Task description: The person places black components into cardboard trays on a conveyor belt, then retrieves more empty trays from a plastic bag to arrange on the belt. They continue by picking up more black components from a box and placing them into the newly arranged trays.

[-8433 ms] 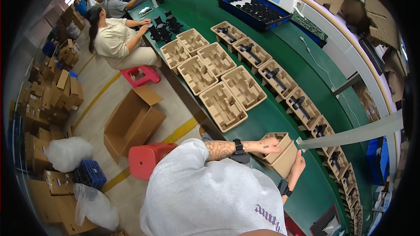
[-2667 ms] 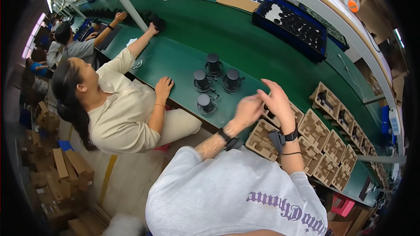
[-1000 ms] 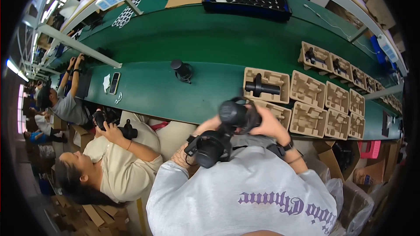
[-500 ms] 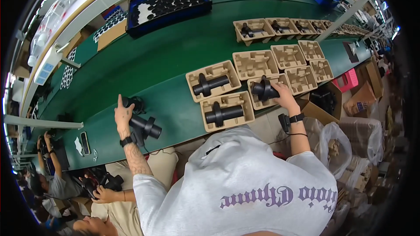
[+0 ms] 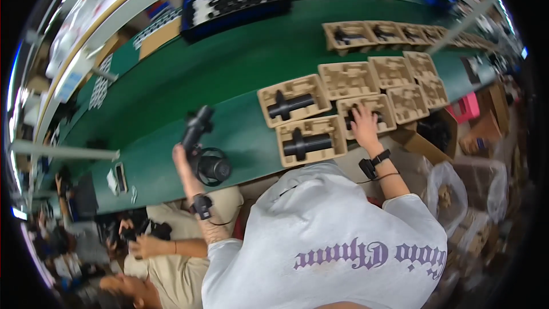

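The person's left hand [image 5: 184,163] was closed around a black scope-like device [image 5: 201,143], lifted just above the green bench [image 5: 240,74] at about 9 o'clock from the trays, its long tube slanting toward 1 o'clock and its round end toward the body. The right hand [image 5: 364,126] lay flat, fingers spread, pressing a black part into a brown pulp tray [image 5: 366,115] at 3 o'clock; whether it gripped the part could not be told. Two filled trays [image 5: 311,140] sat just beside it toward 9 o'clock, with a blue crate [image 5: 234,0] at 12 o'clock.
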Action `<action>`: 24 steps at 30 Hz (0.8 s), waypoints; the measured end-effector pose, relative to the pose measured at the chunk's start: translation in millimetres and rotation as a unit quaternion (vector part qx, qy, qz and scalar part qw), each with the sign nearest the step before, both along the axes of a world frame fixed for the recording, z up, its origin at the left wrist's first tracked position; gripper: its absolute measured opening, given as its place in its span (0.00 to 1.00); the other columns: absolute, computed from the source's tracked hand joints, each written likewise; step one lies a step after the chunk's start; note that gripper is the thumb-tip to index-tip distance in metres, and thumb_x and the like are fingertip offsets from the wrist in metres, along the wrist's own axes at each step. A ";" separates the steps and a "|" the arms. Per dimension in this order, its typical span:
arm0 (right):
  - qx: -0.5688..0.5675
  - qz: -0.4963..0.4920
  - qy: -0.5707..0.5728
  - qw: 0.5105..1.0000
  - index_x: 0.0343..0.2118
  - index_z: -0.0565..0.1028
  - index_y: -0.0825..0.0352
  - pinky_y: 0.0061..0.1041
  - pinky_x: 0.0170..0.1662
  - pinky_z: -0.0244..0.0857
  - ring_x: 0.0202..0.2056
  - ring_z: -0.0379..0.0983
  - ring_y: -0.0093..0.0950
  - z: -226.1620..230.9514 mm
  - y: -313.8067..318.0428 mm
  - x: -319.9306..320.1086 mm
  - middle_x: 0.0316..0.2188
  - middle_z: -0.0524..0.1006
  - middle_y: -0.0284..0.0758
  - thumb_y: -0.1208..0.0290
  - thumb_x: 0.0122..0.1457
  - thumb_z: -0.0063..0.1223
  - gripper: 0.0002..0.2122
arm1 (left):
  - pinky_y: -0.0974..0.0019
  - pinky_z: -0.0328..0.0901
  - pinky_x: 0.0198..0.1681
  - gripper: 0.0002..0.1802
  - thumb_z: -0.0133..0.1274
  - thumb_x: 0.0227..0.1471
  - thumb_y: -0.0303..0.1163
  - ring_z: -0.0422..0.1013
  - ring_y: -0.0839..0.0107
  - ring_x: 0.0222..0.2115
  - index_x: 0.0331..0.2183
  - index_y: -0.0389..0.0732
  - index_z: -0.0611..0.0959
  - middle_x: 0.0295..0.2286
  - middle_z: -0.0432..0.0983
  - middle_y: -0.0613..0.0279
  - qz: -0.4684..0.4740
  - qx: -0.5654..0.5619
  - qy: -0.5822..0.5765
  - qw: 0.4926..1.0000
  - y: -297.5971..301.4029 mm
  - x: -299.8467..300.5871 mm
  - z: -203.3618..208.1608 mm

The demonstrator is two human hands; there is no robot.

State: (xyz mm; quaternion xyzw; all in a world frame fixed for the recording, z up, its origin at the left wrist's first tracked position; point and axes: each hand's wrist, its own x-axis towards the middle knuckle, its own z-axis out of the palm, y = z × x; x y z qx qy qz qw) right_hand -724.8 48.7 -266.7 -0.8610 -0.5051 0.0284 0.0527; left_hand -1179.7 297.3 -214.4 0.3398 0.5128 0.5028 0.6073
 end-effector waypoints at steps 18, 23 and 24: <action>0.149 0.166 0.021 0.975 0.42 0.70 0.61 0.47 0.54 0.46 0.49 0.59 0.39 76.6 117.2 -22.6 0.36 0.71 0.36 0.71 0.30 0.59 0.28 | 0.69 0.57 0.22 0.37 0.30 0.56 0.57 0.58 0.76 0.21 0.58 0.42 0.54 0.19 0.58 0.68 -0.428 -0.435 -0.560 0.561 -114.5 113.9 -47.9; 0.000 -0.069 -0.032 0.997 0.48 0.69 0.57 0.52 0.55 0.44 0.53 0.56 0.42 20.1 117.1 73.7 0.48 0.66 0.39 0.81 0.40 0.53 0.26 | 0.68 0.61 0.26 0.28 0.34 0.57 0.50 0.64 0.77 0.24 0.53 0.44 0.65 0.21 0.64 0.69 -0.262 -0.409 -0.717 0.500 -131.3 88.4 -55.0; -0.001 -0.072 -0.032 0.997 0.48 0.69 0.57 0.52 0.55 0.44 0.53 0.56 0.42 12.9 118.7 81.9 0.48 0.66 0.39 0.81 0.40 0.53 0.26 | 0.68 0.61 0.26 0.28 0.34 0.57 0.50 0.64 0.77 0.24 0.53 0.44 0.65 0.21 0.64 0.69 -0.264 -0.412 -0.715 0.499 -132.5 85.0 -57.7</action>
